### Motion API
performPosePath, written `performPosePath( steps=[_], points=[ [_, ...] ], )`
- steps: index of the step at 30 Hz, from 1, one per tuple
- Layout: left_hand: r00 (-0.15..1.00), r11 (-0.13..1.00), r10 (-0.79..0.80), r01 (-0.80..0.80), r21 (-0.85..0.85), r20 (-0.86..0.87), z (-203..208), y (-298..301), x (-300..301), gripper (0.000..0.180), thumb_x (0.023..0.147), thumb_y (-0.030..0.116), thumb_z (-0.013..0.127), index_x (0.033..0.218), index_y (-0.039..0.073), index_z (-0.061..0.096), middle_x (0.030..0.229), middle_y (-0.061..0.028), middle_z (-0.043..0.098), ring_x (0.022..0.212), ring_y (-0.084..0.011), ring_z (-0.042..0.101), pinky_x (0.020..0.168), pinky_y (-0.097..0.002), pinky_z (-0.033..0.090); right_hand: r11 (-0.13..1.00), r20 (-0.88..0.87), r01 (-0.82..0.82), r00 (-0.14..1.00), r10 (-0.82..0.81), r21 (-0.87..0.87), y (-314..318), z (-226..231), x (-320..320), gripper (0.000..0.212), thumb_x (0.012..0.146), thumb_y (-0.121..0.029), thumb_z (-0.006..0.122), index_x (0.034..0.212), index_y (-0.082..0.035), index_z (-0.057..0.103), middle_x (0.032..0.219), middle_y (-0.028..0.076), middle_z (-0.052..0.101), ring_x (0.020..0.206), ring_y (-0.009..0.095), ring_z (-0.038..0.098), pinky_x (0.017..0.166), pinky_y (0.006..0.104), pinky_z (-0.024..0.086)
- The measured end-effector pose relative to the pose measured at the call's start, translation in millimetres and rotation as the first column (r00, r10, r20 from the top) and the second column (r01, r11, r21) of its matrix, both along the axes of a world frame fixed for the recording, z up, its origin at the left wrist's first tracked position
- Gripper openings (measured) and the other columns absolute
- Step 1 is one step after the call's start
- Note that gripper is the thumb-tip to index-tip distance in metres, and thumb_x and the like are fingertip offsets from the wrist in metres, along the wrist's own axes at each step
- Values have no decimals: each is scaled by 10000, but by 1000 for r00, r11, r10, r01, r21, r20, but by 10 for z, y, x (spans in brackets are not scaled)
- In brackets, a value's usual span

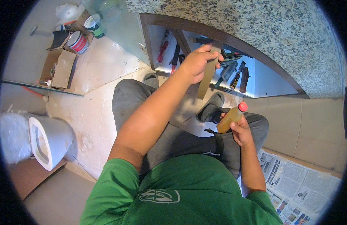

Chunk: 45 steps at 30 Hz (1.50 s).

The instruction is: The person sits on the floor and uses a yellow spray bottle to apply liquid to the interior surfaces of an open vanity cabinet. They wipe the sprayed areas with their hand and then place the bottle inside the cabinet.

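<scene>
My left hand [198, 65] grips a long, flat brown strip [208, 77] at the front of an open cabinet, with fingers and thumb closed around its upper part. The strip slants down toward my feet; whether it is a loose piece or part of the cabinet I cannot tell. In my right hand [241, 131], near my right knee, is a clear bottle [229, 120] of amber liquid with a red cap on. It is tilted, cap up and to the right. Several hand tools [233, 77] lie on the white cabinet shelf beyond my left hand.
A speckled stone countertop [237, 18] overhangs the curved cabinet edge. Left, behind a glass panel [119, 32], are a paint can [78, 42], a green-and-white tub [94, 26] and a cardboard box [63, 69]. A toilet [55, 138] stands lower left; newspaper [297, 183] covers the lower right.
</scene>
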<state>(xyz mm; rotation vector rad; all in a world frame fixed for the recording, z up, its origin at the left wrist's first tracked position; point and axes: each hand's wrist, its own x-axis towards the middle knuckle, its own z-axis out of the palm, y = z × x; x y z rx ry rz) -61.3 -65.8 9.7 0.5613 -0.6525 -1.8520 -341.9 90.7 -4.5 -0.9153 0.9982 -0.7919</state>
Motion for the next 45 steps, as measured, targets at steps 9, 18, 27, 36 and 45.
performPosePath(
  steps=[9,18,27,36,45],
  points=[
    [985,997,72,-74,-4,-157,-19,78,332,107,976,131,588,1060,85,540,972,-74,639,801,-190,601,741,-338,501,1000,2,-1,1000,1,-6,-4,-2,28,682,820,-250,798,1361,-34,443,1271,183,618,1204,303,586,1073,455,424],
    [943,974,224,-225,23,-245,7,147,885,73,991,128,562,1047,96,527,999,-92,617,823,-207,586,749,-379,489,1000,19,-18,1000,19,-7,-24,-19,47,672,826,-246,790,1361,-30,444,1279,181,617,1204,306,589,1063,457,439],
    [913,947,314,-321,15,-261,39,435,1243,186,1014,131,503,1200,119,511,1005,-73,603,817,-203,571,751,-367,480,999,65,-42,997,44,-20,-44,-20,79,667,832,-239,789,1360,-22,443,1284,182,614,1215,313,583,1069,468,440],
    [919,918,393,-392,50,-11,90,396,1110,293,1004,118,515,1293,94,475,984,-87,618,795,-203,596,708,-341,505,996,41,-73,996,75,-45,-59,-43,56,681,827,-264,796,1358,-17,448,1277,180,613,1213,308,583,1064,466,442],
    [914,920,390,-393,-3,-109,57,162,1222,204,993,114,568,1164,78,464,1003,-108,612,832,-239,608,746,-359,530,998,27,-59,998,60,-33,-39,-28,33,674,828,-256,791,1360,-17,453,1286,185,611,1210,306,587,1067,461,439]
  ],
)
